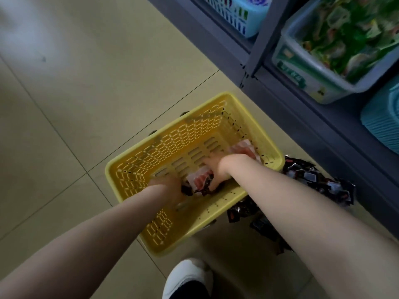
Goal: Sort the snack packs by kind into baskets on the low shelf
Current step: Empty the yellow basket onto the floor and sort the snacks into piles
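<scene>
A small heap of snack packs [199, 183], white-and-red ones mixed with dark red-black ones, lies on the bottom of the yellow basket [216, 104], close to the basket's near long wall. A few more pale pink-and-white packs [241, 148] sit against the basket's right-hand short wall. The rest of the slotted basket bottom, toward its far and left walls, is bare.

Both hands are down inside the basket at the heap. The left hand [166, 185] lies on the heap's left side with its fingers bent onto the packs; the right hand [218, 171] has its fingers curled down round the packs on the right side. Motion blur hides the fingertips, so how firmly either hand holds them is unclear. Both forearms cross the basket's near rim.

The basket stands on the tiled floor [64, 104], turned at a slant to the tile joints. To its left and beyond its far wall the floor is open. Just outside its right corner, a pile of dark packs [313, 178] lies on the floor, between the basket and the foot of the grey shelf [291, 100]. On the shelf stand a clear bin of green packs [336, 46], a light blue basket [239, 14] further back, and a teal basket [382, 117] at the right edge. A white shoe [187, 277] shows near the bottom edge.
</scene>
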Demonstrator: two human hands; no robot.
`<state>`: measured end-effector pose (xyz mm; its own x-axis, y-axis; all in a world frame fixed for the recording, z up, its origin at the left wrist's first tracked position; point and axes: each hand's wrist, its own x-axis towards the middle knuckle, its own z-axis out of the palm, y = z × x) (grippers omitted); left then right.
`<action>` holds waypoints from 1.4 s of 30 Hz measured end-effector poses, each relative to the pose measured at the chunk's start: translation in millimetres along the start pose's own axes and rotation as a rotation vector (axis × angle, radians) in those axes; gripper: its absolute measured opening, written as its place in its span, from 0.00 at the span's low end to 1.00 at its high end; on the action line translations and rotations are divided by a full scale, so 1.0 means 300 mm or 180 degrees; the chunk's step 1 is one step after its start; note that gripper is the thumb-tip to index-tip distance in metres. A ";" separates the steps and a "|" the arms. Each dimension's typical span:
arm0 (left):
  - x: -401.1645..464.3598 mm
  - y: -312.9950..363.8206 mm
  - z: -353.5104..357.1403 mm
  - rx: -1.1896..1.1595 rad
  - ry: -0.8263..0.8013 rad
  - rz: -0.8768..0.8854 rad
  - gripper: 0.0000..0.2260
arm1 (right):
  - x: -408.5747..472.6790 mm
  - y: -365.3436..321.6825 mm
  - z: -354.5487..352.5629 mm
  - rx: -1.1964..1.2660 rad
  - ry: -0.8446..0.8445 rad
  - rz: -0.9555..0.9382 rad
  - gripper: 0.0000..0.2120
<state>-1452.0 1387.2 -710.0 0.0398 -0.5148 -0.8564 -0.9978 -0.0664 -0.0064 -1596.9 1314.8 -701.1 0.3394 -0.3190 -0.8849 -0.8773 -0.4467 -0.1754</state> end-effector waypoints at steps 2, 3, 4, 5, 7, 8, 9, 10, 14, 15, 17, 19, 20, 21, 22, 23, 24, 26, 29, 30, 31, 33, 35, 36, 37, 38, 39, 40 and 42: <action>-0.017 -0.006 -0.040 -0.0693 0.0109 -0.0054 0.08 | 0.012 -0.006 0.006 -0.0538 0.0051 -0.0044 0.40; -0.029 -0.010 -0.058 -0.1023 0.0123 -0.0083 0.08 | 0.018 -0.003 0.005 -0.0608 0.0039 -0.0061 0.38; -0.043 -0.015 -0.072 -0.1371 0.0127 -0.0105 0.07 | 0.020 0.001 0.004 -0.0578 -0.0003 -0.0088 0.37; -0.060 -0.019 -0.085 -0.1733 0.0145 -0.0089 0.08 | 0.021 0.008 0.001 -0.0489 -0.0054 -0.0117 0.37; -0.100 -0.022 -0.103 -0.2351 0.0206 0.0084 0.07 | 0.017 0.017 0.000 -0.0171 -0.0114 -0.0226 0.36; -0.123 -0.022 -0.111 -0.2586 0.0199 0.0207 0.06 | 0.014 0.016 0.007 -0.0004 -0.0140 -0.0256 0.37; -0.145 -0.021 -0.119 -0.2788 0.0171 0.0345 0.08 | 0.010 0.013 0.018 0.0129 -0.0154 -0.0266 0.37; -0.163 -0.019 -0.125 -0.2966 0.0157 0.0485 0.10 | 0.004 0.007 0.029 0.0246 -0.0144 -0.0274 0.37; -0.208 -0.016 -0.142 -0.3845 0.0381 0.1085 0.21 | -0.072 0.011 0.017 0.1208 0.0096 -0.0292 0.26; -0.219 -0.014 -0.146 -0.4040 0.0513 0.1271 0.23 | -0.111 0.022 -0.004 0.1593 0.0299 -0.0352 0.22; -0.246 -0.010 -0.159 -0.4262 0.0880 0.1608 0.25 | -0.202 0.060 -0.045 0.2276 0.0768 -0.0534 0.12; -0.276 0.003 -0.176 -0.4455 0.1188 0.1818 0.24 | -0.297 0.102 -0.065 0.2809 0.1252 -0.0628 0.14; -0.289 0.019 -0.183 -0.4536 0.1241 0.1905 0.24 | -0.340 0.120 -0.065 0.3129 0.1482 -0.0650 0.16; -0.302 0.042 -0.189 -0.4598 0.1214 0.1989 0.24 | -0.376 0.132 -0.059 0.3458 0.1675 -0.0696 0.16; -0.314 0.072 -0.193 -0.4642 0.1123 0.2079 0.25 | -0.410 0.138 -0.046 0.3758 0.1843 -0.0776 0.15; -0.325 0.104 -0.196 -0.4682 0.1005 0.2171 0.25 | -0.429 0.141 -0.028 0.3974 0.2029 -0.0765 0.15; -0.335 0.136 -0.199 -0.4725 0.0881 0.2246 0.25 | -0.444 0.140 -0.006 0.4118 0.2260 -0.0672 0.15; -0.358 0.192 -0.203 -0.4721 0.0725 0.2365 0.22 | -0.463 0.131 0.048 0.4314 0.2775 -0.0401 0.12; -0.392 0.276 -0.206 -0.4512 0.0741 0.2364 0.18 | -0.488 0.122 0.128 0.4723 0.3159 -0.0251 0.15; -0.402 0.307 -0.202 -0.4545 0.0759 0.2290 0.18 | -0.505 0.119 0.149 0.4724 0.3214 -0.0161 0.16; -0.410 0.337 -0.194 -0.4621 0.0775 0.2185 0.19 | -0.529 0.120 0.168 0.4644 0.3289 -0.0068 0.18; -0.421 0.394 -0.174 -0.4762 0.0805 0.1991 0.22 | -0.580 0.126 0.201 0.4335 0.3576 0.0053 0.21; -0.436 0.444 -0.155 -0.4787 0.0795 0.1913 0.28 | -0.634 0.128 0.234 0.3912 0.3843 0.0040 0.22; -0.447 0.467 -0.147 -0.4831 0.0793 0.1931 0.28 | -0.656 0.132 0.253 0.3738 0.3900 0.0008 0.23; -0.460 0.491 -0.140 -0.4901 0.0818 0.1988 0.26 | -0.673 0.139 0.276 0.3623 0.3912 -0.0036 0.24; -0.471 0.511 -0.134 -0.4933 0.0897 0.2063 0.22 | -0.686 0.150 0.301 0.3577 0.3878 -0.0083 0.25; -0.478 0.529 -0.127 -0.4886 0.1011 0.2135 0.19 | -0.699 0.164 0.327 0.3587 0.3808 -0.0125 0.26; -0.482 0.545 -0.119 -0.4775 0.1110 0.2189 0.17 | -0.710 0.182 0.354 0.3627 0.3682 -0.0142 0.25; -0.473 0.569 -0.095 -0.4415 0.1244 0.2230 0.17 | -0.727 0.228 0.415 0.3765 0.3415 -0.0108 0.22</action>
<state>-1626.5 1424.5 -574.8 -0.1554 -0.9383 -0.3090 -0.0155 -0.3104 0.9505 -1773.3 1457.9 -573.7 -0.0140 -0.9645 -0.2638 -0.4489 0.2418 -0.8603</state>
